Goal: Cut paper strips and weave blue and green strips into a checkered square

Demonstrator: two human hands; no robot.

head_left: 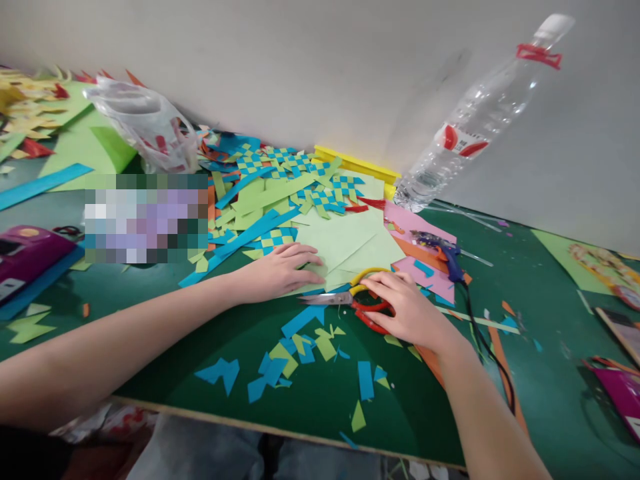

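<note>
My left hand (280,270) lies flat, fingers stretched, on the near edge of a light green paper sheet (345,243). My right hand (405,308) rests over the red and yellow handles of a pair of scissors (345,300) lying on the green table, its fingers curled on the handles; the blades point left. Blue and green paper scraps (295,350) lie scattered just in front of both hands. Woven blue-and-green paper pieces (300,170) are piled behind the green sheet.
A clear plastic bottle (475,127) leans against the wall at the right. A blue glue gun (447,257) with a black cord lies on pink paper. A plastic bag (145,127) sits at back left, a magenta device (25,257) at far left. The table edge (280,430) runs near me.
</note>
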